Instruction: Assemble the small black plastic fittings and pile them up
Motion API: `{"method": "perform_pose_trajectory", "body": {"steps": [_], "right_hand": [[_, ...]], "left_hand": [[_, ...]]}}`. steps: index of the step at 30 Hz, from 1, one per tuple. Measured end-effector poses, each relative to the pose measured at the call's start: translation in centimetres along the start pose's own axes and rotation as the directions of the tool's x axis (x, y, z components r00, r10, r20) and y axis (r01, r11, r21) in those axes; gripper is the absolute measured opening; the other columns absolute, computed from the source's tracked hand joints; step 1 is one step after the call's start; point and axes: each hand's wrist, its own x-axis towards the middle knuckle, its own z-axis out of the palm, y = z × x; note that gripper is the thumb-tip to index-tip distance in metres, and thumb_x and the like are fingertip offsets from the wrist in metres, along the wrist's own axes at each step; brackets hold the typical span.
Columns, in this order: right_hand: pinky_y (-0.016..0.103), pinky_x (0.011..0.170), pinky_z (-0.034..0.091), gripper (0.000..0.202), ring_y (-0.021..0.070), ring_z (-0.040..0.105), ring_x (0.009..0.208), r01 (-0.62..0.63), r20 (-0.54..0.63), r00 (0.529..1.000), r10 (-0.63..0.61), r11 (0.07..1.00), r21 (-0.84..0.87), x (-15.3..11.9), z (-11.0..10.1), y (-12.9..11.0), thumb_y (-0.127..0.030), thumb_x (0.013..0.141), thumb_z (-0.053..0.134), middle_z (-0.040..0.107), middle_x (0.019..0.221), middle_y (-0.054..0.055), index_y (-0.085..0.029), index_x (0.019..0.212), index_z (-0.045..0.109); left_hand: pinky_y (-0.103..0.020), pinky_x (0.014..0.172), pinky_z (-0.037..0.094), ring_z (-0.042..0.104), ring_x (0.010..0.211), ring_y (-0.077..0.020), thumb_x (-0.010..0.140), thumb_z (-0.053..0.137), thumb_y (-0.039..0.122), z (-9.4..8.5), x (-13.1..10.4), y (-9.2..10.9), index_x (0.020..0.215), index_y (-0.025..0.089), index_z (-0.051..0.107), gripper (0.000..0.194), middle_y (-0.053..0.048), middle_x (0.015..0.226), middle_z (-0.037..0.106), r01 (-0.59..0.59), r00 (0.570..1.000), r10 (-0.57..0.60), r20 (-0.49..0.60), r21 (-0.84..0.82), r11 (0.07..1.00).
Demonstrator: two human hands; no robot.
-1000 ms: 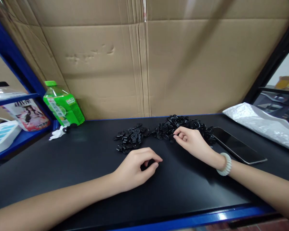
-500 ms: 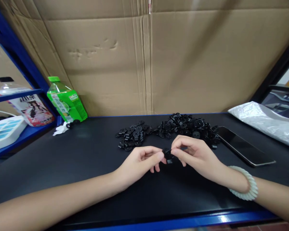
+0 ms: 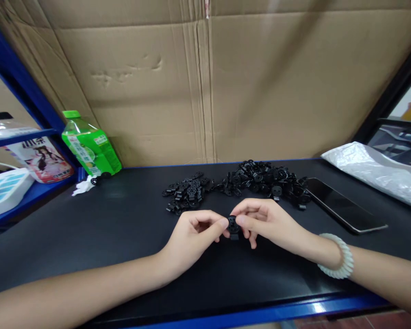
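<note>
Between my two hands, above the black tabletop [image 3: 130, 237], is a small round black plastic part [image 3: 233, 224] with holes in its face and a short tab at its lower edge. My left hand [image 3: 197, 235] pinches its left side between thumb and forefinger. On the other side my right hand [image 3: 269, 221], with a pale coiled band on the wrist, pinches it the same way. Behind the hands lie a smaller pile of black parts [image 3: 190, 189] and, to its right, a larger pile of similar parts [image 3: 260, 178].
A phone [image 3: 344, 205] lies at the right, near a silvery plastic bag [image 3: 380, 167]. At the back left stands a green drink bottle [image 3: 92, 146], with crumpled white tissue [image 3: 84, 186] before it. A cardboard wall [image 3: 150, 91] closes off the back; a blue-framed shelf is at left.
The black part has turned so its round, holed face shows more plainly. The right hand has shifted slightly left and its fingers have changed position on the part. The view has shifted a little.
</note>
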Motion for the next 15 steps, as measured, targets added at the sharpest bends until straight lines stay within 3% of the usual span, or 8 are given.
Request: {"method": "perform_pose_trajectory", "body": {"steps": [4,15], "right_hand": [[0.019,0.044,0.051,0.031,0.0078,0.054,0.048,-0.010,-0.003,1.000,0.010,1.000,-0.007,-0.14,-0.14,-0.07,-0.043,0.077,0.069,0.060,0.061,-0.001,-0.013,0.074,0.064],[0.019,0.042,0.051,0.028,0.0085,0.056,0.045,0.023,-0.063,0.998,-0.029,0.996,-0.084,-0.68,0.08,-0.19,-0.041,0.077,0.070,0.063,0.060,0.001,-0.014,0.070,0.066]], "left_hand": [[-0.021,0.056,0.045,0.055,0.057,-0.0116,0.082,0.063,0.026,0.07,-0.11,0.09,0.071,0.014,0.073,0.019,-0.003,0.066,0.070,-0.002,1.000,0.002,-0.012,0.042,0.999],[-0.022,0.057,0.045,0.056,0.060,-0.0127,0.082,0.063,0.029,-0.03,-0.15,-0.12,0.070,0.015,0.074,0.021,-0.003,0.067,0.071,-0.010,1.000,0.010,0.000,0.079,0.997]]}}
